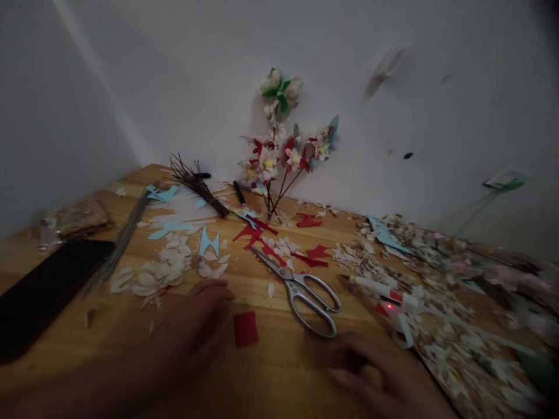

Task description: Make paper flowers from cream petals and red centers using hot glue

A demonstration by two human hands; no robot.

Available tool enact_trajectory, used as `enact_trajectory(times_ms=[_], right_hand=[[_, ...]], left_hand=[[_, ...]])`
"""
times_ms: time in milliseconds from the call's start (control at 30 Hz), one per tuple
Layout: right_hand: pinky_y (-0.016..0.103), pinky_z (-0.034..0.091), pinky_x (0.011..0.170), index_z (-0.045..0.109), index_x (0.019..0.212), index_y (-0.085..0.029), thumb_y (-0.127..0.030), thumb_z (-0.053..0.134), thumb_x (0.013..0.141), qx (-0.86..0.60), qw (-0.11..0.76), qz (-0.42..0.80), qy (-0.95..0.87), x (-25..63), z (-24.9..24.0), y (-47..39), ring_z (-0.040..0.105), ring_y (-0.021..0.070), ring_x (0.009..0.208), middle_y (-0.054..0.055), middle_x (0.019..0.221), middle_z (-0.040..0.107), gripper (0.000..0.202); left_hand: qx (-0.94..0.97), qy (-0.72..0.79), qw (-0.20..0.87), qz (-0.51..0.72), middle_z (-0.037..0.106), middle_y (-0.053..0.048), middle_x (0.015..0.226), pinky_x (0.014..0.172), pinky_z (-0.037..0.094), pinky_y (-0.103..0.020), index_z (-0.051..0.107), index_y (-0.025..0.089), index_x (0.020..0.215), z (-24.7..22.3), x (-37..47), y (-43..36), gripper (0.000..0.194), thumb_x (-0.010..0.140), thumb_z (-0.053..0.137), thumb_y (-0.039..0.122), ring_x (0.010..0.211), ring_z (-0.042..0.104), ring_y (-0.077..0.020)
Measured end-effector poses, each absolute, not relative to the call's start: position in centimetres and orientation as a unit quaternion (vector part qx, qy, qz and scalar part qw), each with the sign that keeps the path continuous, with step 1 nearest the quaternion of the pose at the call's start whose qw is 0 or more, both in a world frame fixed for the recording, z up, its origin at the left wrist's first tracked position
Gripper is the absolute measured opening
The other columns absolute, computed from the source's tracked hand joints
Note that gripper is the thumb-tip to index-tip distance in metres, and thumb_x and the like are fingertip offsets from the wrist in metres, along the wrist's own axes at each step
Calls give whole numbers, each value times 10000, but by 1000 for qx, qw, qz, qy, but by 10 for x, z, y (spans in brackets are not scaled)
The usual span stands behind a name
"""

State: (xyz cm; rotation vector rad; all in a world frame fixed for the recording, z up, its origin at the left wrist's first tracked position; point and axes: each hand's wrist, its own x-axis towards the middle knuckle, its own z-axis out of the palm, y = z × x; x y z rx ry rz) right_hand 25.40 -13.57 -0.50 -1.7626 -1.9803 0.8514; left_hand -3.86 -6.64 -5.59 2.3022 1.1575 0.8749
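Over the wooden table my left hand (198, 323) rests loosely bent with nothing visible in it, beside a small red square (246, 329). My right hand (369, 369) is blurred, its thumb and fingers curved apart around a gap. Its fingertips are close to the lower handle of metal scissors (292, 278); whether they touch it I cannot tell. The scissors lie with their blades toward the far left. Red cut scraps (315, 255) and a light-blue cut piece (209, 241) lie beyond them. Pale petals (163, 267) are heaped past my left hand.
A white glue gun (386, 295) with a red light and a black cord lies right of the scissors. Artificial flowers (268, 163) stand at the wall. Brown twigs (198, 186), thin wires (124, 238) and a dark phone (55, 285) are left. Petal scraps (463, 355) cover the right side.
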Motion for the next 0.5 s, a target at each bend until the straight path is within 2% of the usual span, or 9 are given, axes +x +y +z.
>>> enact_trajectory(times_ms=[100, 167, 267, 400, 500], right_hand=[[274, 522, 642, 632, 792, -244, -226, 612, 766, -567, 198, 323, -731, 217, -5, -99, 642, 186, 727, 21, 797, 689, 38], [281, 509, 664, 623, 826, -234, -171, 593, 781, -530, 205, 324, -756, 204, -13, -82, 628, 178, 754, 18, 811, 668, 83], [300, 492, 698, 614, 918, -224, -147, 577, 796, -512, 222, 295, -775, 194, -29, -67, 606, 178, 793, 25, 852, 644, 148], [326, 473, 745, 585, 980, -213, -144, 541, 824, -520, 255, 252, -775, 190, -43, -63, 577, 189, 848, 40, 904, 620, 176], [354, 451, 781, 589, 954, -204, -130, 563, 809, -522, 231, 226, -789, 186, -45, -65, 548, 212, 895, 53, 916, 605, 165]], left_hand=[[838, 437, 193, 263, 535, -106, 1221, 907, 468, -445, 491, 226, 1104, -49, -38, -63, 339, 774, 513, 148, 1133, 513, -274], [834, 447, 214, 243, 579, -94, 1150, 874, 491, -432, 494, 216, 1098, -45, -33, -62, 350, 761, 520, 125, 1064, 561, -256], [819, 445, 241, 269, 612, -58, 1044, 814, 522, -381, 493, 228, 1059, -47, -24, -62, 339, 748, 508, 92, 955, 601, -218], [816, 430, 229, 311, 563, -78, 1138, 910, 472, -436, 475, 230, 1090, -60, -15, -60, 404, 722, 513, 67, 1085, 532, -245], [818, 431, 241, 296, 543, -87, 1173, 925, 467, -460, 479, 231, 1092, -65, -15, -58, 424, 700, 547, 85, 1121, 507, -266]])
